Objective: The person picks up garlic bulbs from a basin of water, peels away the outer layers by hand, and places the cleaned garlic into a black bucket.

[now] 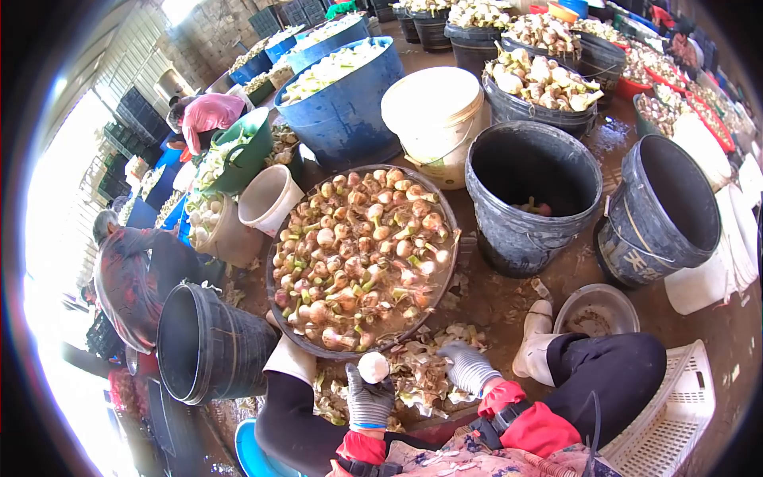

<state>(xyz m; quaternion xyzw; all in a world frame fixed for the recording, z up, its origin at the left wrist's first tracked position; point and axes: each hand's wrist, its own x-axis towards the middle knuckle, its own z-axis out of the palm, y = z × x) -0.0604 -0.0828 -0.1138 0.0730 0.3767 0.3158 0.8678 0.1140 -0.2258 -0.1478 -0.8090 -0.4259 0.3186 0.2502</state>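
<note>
Left hand (370,400), gloved, pinches a white garlic bulb (373,367) between thumb and fingers, just off the near edge of the round tub (456,238). Bulb looks stripped of its outer skin. Right hand (470,368), also gloved, is to the right, over the loose skins (413,375) on the floor, apart from the bulb; can't tell whether it's pinching anything. Tub is loaded with unpeeled bulbs (342,246). Step in hand reads as peeling, this bulb near done. Next move calls for a firm left grip, since a smooth round bulb could slip, and a clear path past the tub rim.
</note>
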